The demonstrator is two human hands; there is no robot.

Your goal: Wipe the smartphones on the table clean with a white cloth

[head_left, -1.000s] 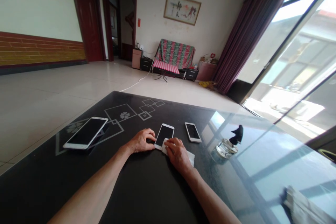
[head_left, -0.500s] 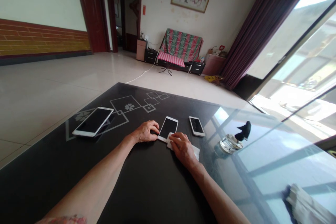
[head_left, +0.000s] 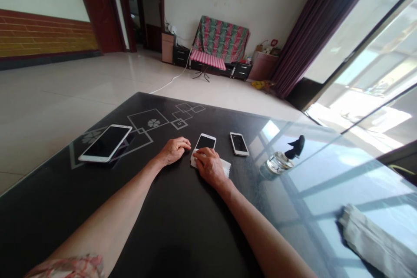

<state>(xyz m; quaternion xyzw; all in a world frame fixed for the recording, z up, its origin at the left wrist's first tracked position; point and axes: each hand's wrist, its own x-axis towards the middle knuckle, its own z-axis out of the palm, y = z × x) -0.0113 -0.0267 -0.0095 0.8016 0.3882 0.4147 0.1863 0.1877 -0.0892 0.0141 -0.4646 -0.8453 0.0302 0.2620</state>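
Observation:
A white phone (head_left: 206, 140) with a dark screen lies on the black table, its near end covered by my right hand (head_left: 211, 167). That hand presses a thin white wiping cloth (head_left: 225, 167) with a zigzag edge onto the phone; the fingers are bent over the cloth. My left hand (head_left: 172, 151) rests on the tabletop just left of the phone, apart from it, with its fingers curled together and nothing visible in them. To the right lies a smaller white phone (head_left: 239, 143). A larger white phone or tablet (head_left: 106, 143) lies farther left, screen up.
On the glossy black table (head_left: 156, 217), right of the phones, stands a clear glass bottle (head_left: 279, 163) with a black spray top. A crumpled grey cloth (head_left: 368, 230) lies near the right edge. Beyond the table are a pink-striped stool (head_left: 207, 59) and a covered television stand.
My right hand has slid left with the cloth across the near end of the middle phone. My left hand has come away from the phone's left edge. The camera has tilted down slightly.

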